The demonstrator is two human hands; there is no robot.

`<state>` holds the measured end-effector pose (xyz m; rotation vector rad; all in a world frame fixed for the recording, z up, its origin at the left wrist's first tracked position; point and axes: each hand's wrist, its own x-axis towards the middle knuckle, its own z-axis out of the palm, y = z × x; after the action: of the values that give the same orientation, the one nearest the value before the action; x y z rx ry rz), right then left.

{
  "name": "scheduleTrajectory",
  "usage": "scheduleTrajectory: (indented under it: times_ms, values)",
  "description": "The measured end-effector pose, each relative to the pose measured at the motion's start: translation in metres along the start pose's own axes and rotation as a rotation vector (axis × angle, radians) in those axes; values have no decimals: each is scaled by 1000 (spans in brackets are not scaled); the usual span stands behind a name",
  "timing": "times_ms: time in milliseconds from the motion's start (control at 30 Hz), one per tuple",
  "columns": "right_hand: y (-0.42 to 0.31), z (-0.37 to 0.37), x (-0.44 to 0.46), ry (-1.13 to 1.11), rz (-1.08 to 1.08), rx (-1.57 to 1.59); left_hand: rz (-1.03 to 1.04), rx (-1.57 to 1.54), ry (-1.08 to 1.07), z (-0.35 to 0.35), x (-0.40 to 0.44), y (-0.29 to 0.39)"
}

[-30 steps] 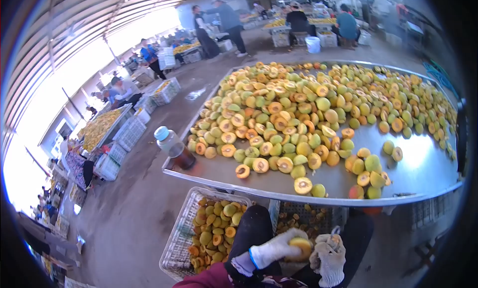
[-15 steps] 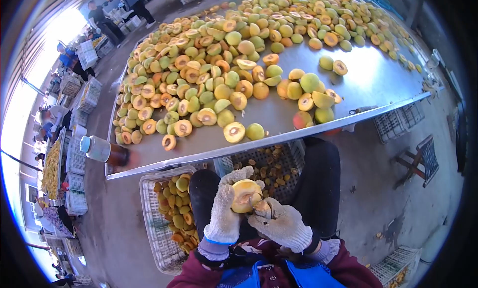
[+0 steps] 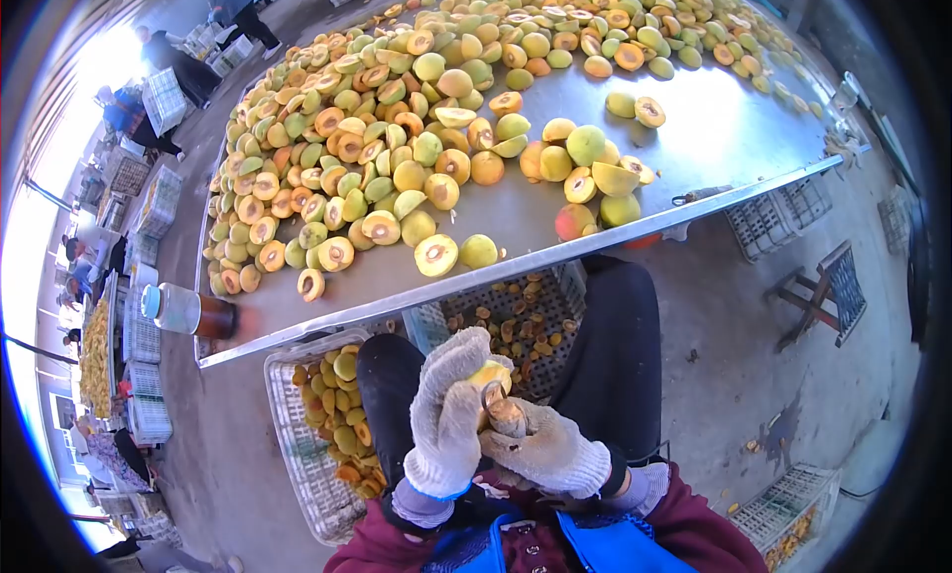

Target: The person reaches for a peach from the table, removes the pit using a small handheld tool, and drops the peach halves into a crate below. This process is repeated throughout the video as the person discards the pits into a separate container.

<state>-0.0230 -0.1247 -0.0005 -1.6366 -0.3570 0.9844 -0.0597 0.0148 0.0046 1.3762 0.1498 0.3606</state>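
My left hand, in a pale knitted glove, is closed around a yellow peach half, most of it hidden by the fingers. My right hand, also gloved, grips a short pitting tool with a wooden handle and a curved metal loop. The loop sits against the peach half; its exact contact is hidden. Both hands are above my lap. Beyond them, halved peaches lie cut side up near the front of the metal table.
A crate of peach halves stands left of my legs. Between my knees is a crate with dark pits and scraps. A jar of brown liquid stands at the table's left corner. A folding stool is at right; people work far left.
My left hand has turned, so its fingers now cover more of the peach half. The tool's loop shows now at the fruit. The whole view has shifted slightly.
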Motion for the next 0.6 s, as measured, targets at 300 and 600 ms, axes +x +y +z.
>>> scheduleTrajectory:
  times_ms: [300, 600]
  values:
    - [-5, -23, -4, -466, 287, 720, -126, 368, -184, -4, 13, 19]
    - [8, -26, -1, -550, 218, 672, -141, 468, -380, 5, 34, 30]
